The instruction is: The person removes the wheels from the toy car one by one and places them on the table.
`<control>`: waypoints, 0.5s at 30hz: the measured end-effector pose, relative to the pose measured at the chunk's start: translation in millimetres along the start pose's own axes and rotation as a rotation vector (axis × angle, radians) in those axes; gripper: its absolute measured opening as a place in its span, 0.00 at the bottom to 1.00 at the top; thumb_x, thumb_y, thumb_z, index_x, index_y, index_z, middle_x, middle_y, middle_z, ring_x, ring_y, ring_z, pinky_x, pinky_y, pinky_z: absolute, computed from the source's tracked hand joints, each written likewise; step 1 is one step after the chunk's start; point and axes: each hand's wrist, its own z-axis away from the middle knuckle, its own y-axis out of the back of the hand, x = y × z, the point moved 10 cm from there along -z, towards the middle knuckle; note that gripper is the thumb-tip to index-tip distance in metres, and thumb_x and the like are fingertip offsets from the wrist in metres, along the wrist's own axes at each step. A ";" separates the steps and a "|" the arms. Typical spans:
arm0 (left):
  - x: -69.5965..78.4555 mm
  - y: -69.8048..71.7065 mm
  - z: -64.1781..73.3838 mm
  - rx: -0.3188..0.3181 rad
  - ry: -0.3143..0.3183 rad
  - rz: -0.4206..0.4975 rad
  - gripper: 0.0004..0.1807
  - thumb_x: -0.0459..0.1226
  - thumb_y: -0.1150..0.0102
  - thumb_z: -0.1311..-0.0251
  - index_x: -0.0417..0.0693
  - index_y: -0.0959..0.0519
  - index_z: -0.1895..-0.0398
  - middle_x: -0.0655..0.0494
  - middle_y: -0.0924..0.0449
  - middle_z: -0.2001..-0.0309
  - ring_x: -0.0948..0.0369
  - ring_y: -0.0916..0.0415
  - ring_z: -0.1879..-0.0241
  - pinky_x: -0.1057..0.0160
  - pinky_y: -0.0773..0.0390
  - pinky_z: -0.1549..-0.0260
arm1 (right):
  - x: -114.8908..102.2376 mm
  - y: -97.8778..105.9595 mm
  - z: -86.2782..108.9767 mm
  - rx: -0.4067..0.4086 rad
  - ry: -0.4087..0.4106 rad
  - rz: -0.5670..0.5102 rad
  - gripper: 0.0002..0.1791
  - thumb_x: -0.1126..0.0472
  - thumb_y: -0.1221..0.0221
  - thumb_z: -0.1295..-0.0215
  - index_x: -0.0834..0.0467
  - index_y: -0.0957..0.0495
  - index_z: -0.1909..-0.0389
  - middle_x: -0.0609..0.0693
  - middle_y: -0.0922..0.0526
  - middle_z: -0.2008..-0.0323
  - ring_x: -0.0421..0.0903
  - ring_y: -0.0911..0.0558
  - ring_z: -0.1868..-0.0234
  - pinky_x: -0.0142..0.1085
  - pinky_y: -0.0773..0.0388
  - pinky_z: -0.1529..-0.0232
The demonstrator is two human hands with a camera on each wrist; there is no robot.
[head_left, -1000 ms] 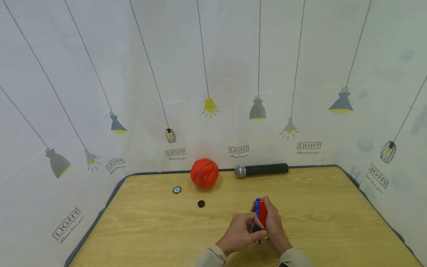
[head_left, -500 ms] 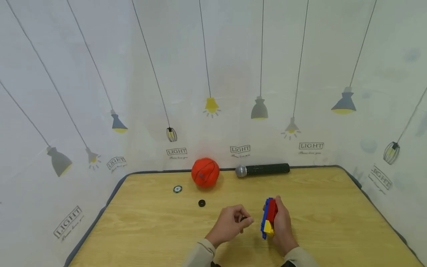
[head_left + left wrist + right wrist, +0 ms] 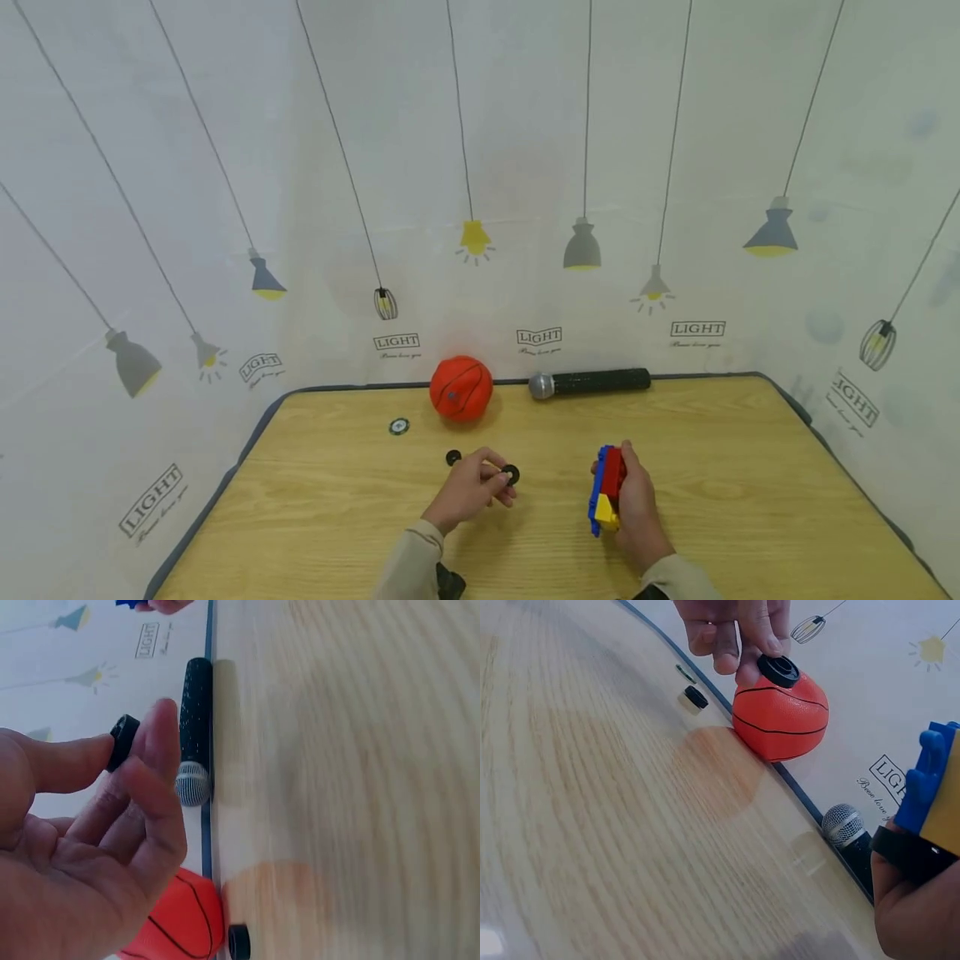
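My left hand (image 3: pixel 468 490) pinches a small black toy wheel (image 3: pixel 511 475) between thumb and fingers, held up off the table. In the left wrist view this wheel (image 3: pixel 123 742) is seen nearly edge-on. My right hand (image 3: pixel 639 504) grips a toy vehicle (image 3: pixel 606 487) of blue, red and yellow blocks, tilted on its side with the blue base facing left. The right wrist view shows a black wheel (image 3: pixel 909 853) on the vehicle, beside its blue part. A second loose black wheel (image 3: pixel 453 457) lies on the table just beyond my left hand.
A red ball (image 3: pixel 461 389) with black lines sits at the table's back edge. Right of it lies a black microphone (image 3: pixel 592 382) with a silver head. A round poker chip (image 3: pixel 399 427) is on the table (image 3: pixel 322 500) at the left. A printed curtain (image 3: pixel 525 167) surrounds the table.
My left hand has moved away from the toy vehicle, leftward toward the loose wheel, with a black wheel pinched in it. My right hand has shifted slightly right with the vehicle.
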 end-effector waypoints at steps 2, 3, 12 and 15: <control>-2.1 8.6 -1.5 0.019 0.007 -0.022 0.07 0.32 0.46 0.28 0.38 0.26 0.53 0.43 0.11 0.65 0.59 0.13 0.69 0.63 0.20 0.70 | 1.8 0.6 -0.1 0.008 -0.003 -0.002 0.39 0.27 0.72 0.26 0.58 0.36 0.41 0.40 0.24 0.63 0.38 0.30 0.72 0.30 0.29 0.73; -3.1 13.3 -2.4 0.031 0.010 -0.034 0.06 0.33 0.46 0.29 0.38 0.26 0.54 0.44 0.11 0.65 0.59 0.12 0.68 0.63 0.19 0.70 | 2.9 0.9 -0.1 0.012 -0.007 -0.003 0.40 0.28 0.71 0.26 0.58 0.36 0.41 0.40 0.24 0.63 0.38 0.30 0.72 0.30 0.29 0.73; 0.1 59.8 -10.9 0.164 -0.025 -0.154 0.08 0.36 0.39 0.33 0.39 0.19 0.57 0.40 0.12 0.60 0.57 0.14 0.64 0.63 0.18 0.66 | 11.2 2.9 -1.7 0.027 -0.046 0.002 0.41 0.28 0.71 0.26 0.58 0.41 0.33 0.43 0.24 0.57 0.41 0.29 0.63 0.32 0.27 0.66; -0.2 66.5 -14.2 0.169 -0.017 -0.181 0.08 0.35 0.39 0.33 0.39 0.18 0.57 0.39 0.13 0.60 0.57 0.14 0.65 0.62 0.17 0.65 | 12.5 4.7 -2.7 0.040 -0.050 -0.001 0.40 0.29 0.70 0.25 0.59 0.41 0.33 0.44 0.24 0.57 0.41 0.28 0.63 0.32 0.26 0.65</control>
